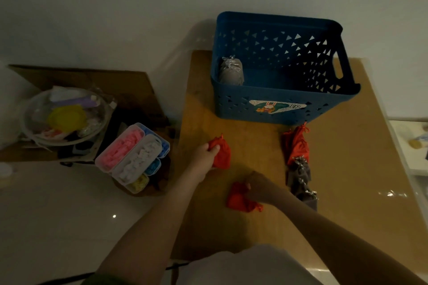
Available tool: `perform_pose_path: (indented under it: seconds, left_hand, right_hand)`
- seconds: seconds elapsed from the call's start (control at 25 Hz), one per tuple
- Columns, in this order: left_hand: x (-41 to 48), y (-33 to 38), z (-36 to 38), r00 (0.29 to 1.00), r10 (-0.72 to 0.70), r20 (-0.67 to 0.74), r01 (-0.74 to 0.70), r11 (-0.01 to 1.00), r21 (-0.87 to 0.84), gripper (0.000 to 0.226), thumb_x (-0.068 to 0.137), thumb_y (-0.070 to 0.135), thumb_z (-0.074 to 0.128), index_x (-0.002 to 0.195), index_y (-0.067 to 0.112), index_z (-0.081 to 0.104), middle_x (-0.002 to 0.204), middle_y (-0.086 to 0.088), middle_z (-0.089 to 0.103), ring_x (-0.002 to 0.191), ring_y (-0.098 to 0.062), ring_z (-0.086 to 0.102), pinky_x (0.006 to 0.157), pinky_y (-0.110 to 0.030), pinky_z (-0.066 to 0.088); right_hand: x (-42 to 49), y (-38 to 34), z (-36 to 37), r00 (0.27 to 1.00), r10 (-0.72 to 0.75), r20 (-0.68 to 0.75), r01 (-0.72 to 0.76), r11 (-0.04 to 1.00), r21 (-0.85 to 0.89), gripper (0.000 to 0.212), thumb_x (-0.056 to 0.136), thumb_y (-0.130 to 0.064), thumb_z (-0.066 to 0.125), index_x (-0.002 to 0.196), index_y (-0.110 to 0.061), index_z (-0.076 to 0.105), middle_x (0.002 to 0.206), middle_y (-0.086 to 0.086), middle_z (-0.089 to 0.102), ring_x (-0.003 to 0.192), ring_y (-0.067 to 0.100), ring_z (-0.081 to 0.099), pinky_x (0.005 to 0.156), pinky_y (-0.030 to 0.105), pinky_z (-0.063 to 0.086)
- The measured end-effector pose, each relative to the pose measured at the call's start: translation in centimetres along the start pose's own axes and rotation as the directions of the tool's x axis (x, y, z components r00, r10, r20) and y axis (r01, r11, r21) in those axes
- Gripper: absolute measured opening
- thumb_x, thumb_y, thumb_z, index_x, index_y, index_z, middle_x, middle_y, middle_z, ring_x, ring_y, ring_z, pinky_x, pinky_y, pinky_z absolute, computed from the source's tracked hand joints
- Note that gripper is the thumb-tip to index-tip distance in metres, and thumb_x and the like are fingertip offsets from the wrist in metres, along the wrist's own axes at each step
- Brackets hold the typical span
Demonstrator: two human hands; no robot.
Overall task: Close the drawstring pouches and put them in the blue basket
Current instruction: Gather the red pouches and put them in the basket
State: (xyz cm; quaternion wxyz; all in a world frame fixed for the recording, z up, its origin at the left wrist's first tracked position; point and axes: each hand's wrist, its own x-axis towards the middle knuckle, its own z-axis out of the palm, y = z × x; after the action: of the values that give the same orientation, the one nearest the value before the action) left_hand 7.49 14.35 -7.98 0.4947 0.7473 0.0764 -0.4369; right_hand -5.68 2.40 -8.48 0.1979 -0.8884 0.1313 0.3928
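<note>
One red pouch (222,157) in left hand (205,157) — neck toward blue basket (231,105).

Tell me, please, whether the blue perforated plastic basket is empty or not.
Not empty: one grey fabric drawstring pouch with a pale cord sits inside the blue perforated plastic basket, against its left wall.

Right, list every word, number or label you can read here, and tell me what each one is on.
"EP": at the right end of the sticker on the front wall of the blue basket.
Rest of that sticker: a cartoon picture; any smaller print is too blurred to read.
Pouches and plastic boxes on the left: no text can be made out.
</note>
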Motion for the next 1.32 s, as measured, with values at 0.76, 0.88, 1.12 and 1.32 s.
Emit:
perform_pose_path:
  seconds: [0.76, 0.88, 1.12, 1.32]
  left_hand:
    - [-1.9, 4.3, 3.1, 0.973, -0.053, 0.227, -0.023, 0.947, 0.322, 0.027, 0.100, 0.019, 0.042, 0.121, 0.005, 0.051, 0.108, -0.013, 0.063, 0.100, -0.026, 0.063, 0.083, -0.039, 0.057]
    - [-2.9, 5.7, 4.0, 0.958, -0.102, 0.269, 0.067, 0.988, 0.137, 0.027, 0.101, 0.023, 0.039, 0.119, 0.006, 0.050, 0.107, -0.012, 0.061, 0.102, -0.024, 0.062, 0.086, -0.036, 0.056]
    - [-2.9, 6.2, 8.0, 0.938, -0.051, 0.342, -0.063, 0.948, 0.313, 0.037, 0.091, 0.029, 0.059, 0.124, 0.013, 0.051, 0.119, -0.006, 0.060, 0.109, -0.021, 0.058, 0.091, -0.030, 0.050]
    - [-1.4, 5.7, 9.4, 0.936, -0.161, 0.314, 0.128, 0.984, 0.123, 0.035, 0.094, 0.013, 0.055, 0.127, 0.009, 0.046, 0.122, -0.012, 0.056, 0.104, -0.022, 0.057, 0.073, -0.029, 0.055]
  right_hand:
    - [-2.0, 0.0, -8.0, 0.819, -0.240, -0.521, 0.341, 0.934, 0.106, 0.022, 0.096, -0.012, 0.048, 0.117, -0.017, 0.048, 0.111, -0.002, 0.048, 0.105, 0.013, 0.044, 0.091, 0.026, 0.042]
    - [-1.4, 0.7, -7.5, 0.783, -0.221, -0.582, 0.375, 0.913, 0.158, 0.025, 0.094, -0.013, 0.051, 0.119, -0.016, 0.046, 0.109, -0.002, 0.045, 0.101, 0.012, 0.043, 0.089, 0.027, 0.044]
    - [-2.3, 4.8, -6.8, 0.799, 0.033, -0.601, 0.375, 0.754, 0.540, 0.034, 0.094, -0.002, 0.049, 0.124, -0.016, 0.041, 0.104, -0.005, 0.052, 0.095, 0.013, 0.057, 0.078, 0.022, 0.053]
    - [0.0, 12.3, -4.9, 0.651, 0.556, -0.517, 0.110, 0.605, 0.789, 0.049, 0.090, -0.004, 0.053, 0.137, -0.003, 0.037, 0.130, 0.019, 0.050, 0.119, 0.034, 0.049, 0.098, 0.046, 0.044]
